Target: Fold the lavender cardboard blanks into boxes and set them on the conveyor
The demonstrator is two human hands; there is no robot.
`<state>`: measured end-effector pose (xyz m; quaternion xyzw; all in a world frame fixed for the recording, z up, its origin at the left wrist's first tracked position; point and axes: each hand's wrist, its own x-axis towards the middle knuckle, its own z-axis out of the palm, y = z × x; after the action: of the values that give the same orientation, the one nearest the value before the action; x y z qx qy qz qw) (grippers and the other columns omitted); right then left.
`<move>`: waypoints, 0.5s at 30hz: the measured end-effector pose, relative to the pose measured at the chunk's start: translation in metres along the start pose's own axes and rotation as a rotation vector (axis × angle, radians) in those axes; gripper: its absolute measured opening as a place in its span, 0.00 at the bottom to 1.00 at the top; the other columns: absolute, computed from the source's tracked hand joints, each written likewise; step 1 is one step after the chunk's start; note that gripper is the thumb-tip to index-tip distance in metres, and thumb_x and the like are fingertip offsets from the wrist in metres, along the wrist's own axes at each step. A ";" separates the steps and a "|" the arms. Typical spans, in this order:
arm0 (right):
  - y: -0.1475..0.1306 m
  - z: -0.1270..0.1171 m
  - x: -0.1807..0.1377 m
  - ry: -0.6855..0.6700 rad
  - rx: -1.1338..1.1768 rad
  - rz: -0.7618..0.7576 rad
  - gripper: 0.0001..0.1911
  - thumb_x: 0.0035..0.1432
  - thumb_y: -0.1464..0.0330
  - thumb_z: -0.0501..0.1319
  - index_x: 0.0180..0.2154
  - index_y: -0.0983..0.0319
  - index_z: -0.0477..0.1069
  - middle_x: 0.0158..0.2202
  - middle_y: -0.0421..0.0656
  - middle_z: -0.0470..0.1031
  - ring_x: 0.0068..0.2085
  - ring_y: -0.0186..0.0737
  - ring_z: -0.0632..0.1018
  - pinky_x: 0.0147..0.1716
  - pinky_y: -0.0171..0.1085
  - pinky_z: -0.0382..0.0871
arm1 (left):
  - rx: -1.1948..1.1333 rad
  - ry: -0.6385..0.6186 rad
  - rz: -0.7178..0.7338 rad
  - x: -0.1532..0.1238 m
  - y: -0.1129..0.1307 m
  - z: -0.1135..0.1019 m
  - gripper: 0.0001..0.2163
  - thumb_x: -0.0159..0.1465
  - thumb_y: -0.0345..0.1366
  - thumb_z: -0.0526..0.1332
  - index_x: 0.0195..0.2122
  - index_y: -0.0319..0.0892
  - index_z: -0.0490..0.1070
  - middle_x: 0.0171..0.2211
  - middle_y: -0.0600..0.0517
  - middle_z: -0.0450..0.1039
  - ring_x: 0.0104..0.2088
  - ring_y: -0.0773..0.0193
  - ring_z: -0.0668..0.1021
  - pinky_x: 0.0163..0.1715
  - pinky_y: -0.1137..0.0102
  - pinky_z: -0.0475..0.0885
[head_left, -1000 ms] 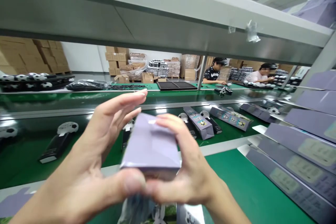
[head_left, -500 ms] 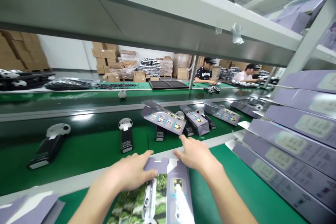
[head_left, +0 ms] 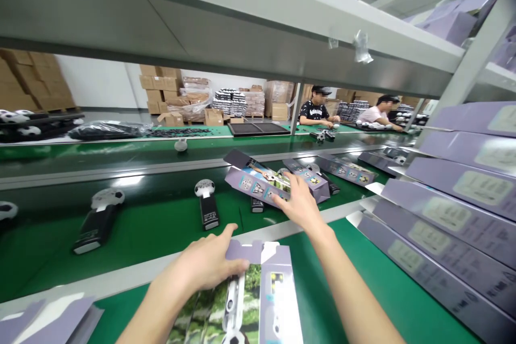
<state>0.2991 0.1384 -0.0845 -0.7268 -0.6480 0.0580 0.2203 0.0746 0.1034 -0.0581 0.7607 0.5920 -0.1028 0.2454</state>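
- Right hand (head_left: 300,203) has moved forward from the near bench edge to the conveyor; fingers spread, touching a purple box (head_left: 258,180).
- Left hand (head_left: 209,266) lies flat, fingers together, on flat purple cartons (head_left: 266,290) at the near edge.
- Handheld fan (head_left: 207,204) lies on the belt beyond.
- Stacked cartons (head_left: 451,215) at right.

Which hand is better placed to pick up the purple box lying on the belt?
Right. The right hand already rests on the box on the belt; the left hand lies on the flat cartons nearer the person.
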 end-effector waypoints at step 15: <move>0.026 0.009 0.022 0.063 0.293 0.268 0.18 0.69 0.60 0.59 0.55 0.64 0.68 0.50 0.48 0.73 0.51 0.47 0.76 0.53 0.52 0.71 | -0.286 0.003 0.048 0.018 -0.020 0.005 0.29 0.65 0.38 0.65 0.65 0.42 0.56 0.44 0.48 0.72 0.37 0.62 0.77 0.39 0.63 0.77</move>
<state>0.3230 0.1600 -0.0982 -0.7680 -0.5231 0.1579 0.3342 0.0608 0.1202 -0.0754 0.7321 0.5826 -0.0103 0.3528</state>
